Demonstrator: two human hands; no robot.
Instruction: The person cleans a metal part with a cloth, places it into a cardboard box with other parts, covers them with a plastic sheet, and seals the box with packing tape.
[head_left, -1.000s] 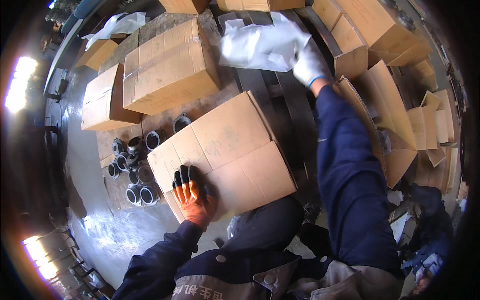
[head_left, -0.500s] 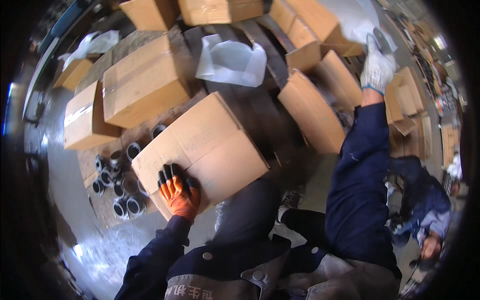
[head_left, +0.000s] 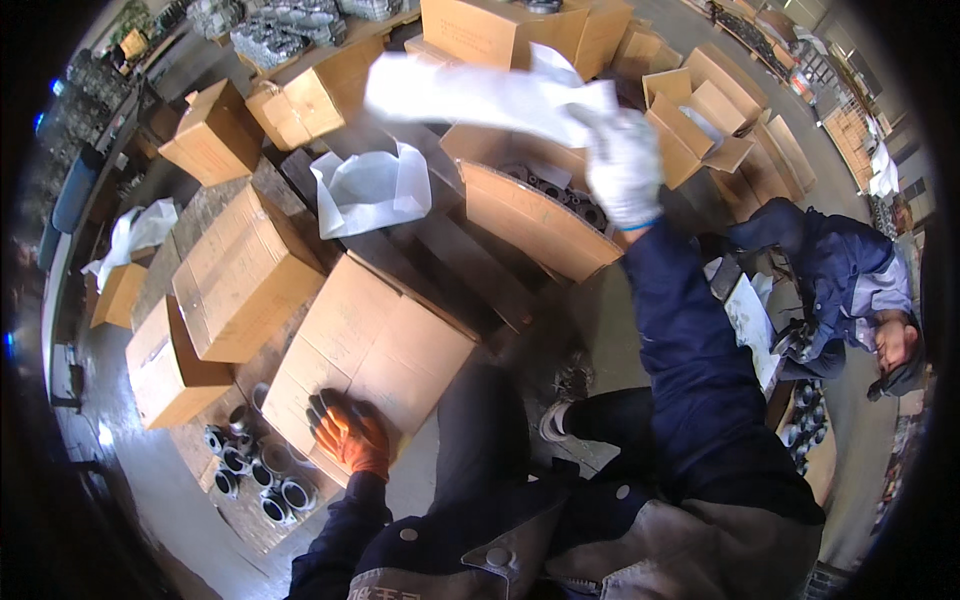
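My left hand (head_left: 350, 435), in an orange glove with black fingertips, lies flat with fingers spread on a cardboard box (head_left: 380, 335) in front of me. My right hand (head_left: 625, 170), in a white knit glove, is raised with its fingers closed on a thin white plastic sheet (head_left: 460, 98). Motion blurs the sheet, which stretches out leftward from the hand. Below that hand stands an open carton (head_left: 535, 225) with dark ring-shaped metal parts (head_left: 560, 195) inside. A translucent plastic liner (head_left: 375, 190) stands by itself left of this carton.
Taped cartons (head_left: 240, 280) stand on the left, beside several dark metal pipe fittings (head_left: 260, 480). Dark slats (head_left: 450, 260) lie between the boxes. An open carton (head_left: 700, 120) stands at the far right. Nearer on the right, a co-worker (head_left: 840, 270) bends over.
My right hand has swung left with the plastic sheet, over the carton of metal parts. My left hand stays on the box. The whole view has shifted, showing more at the back.
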